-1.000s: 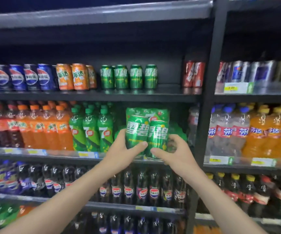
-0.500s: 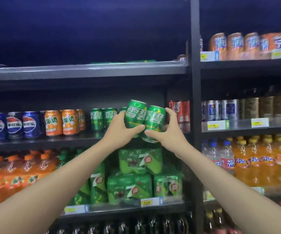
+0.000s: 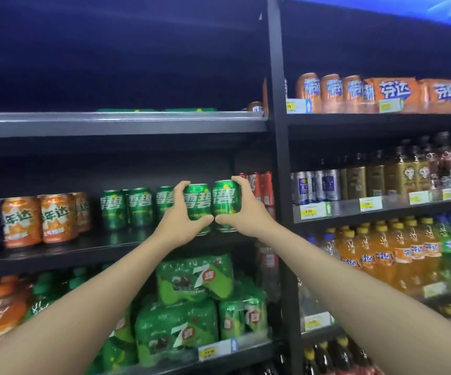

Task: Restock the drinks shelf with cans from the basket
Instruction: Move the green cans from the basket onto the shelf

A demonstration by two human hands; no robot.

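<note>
My left hand grips a green can and my right hand grips a second green can. Both cans stand upright, side by side, at the right end of the row of green cans on the dark drinks shelf. Their bases are low at the shelf's front; whether they touch it I cannot tell. My thumbs nearly meet under the two cans. The basket is out of view.
Orange cans and blue cans stand left of the green row, red cans right of it by the black upright post. Green multipacks fill the shelf below. Bottles and cans line the right bay.
Both hands have lifted the two green cans from in front of the lower shelf up to the can shelf and brought them upright beside the green row; the view tilted upward.
</note>
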